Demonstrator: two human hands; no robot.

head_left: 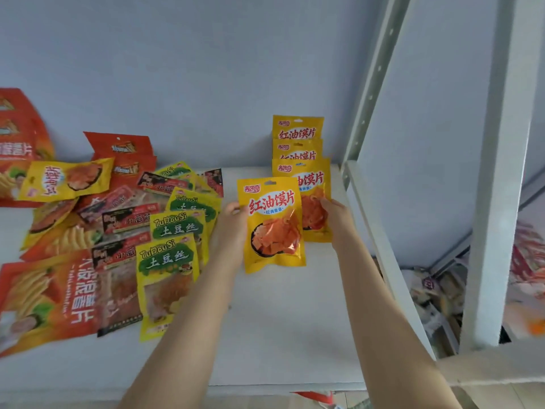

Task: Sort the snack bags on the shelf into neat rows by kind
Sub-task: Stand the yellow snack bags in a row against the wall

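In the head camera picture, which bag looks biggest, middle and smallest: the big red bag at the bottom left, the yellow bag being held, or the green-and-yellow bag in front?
1. Big red bag, largest.
2 and 3. Held yellow bag and front green-and-yellow bag look alike; no ranking.

The shelf (265, 335) lies bare at six o'clock, open from its front edge between the two forearms. At nine o'clock a heap of bags (118, 231) blocks the left half. At one o'clock a row of yellow bags (298, 134) fills the back corner against the wall. The white post (380, 231) walls off three o'clock.
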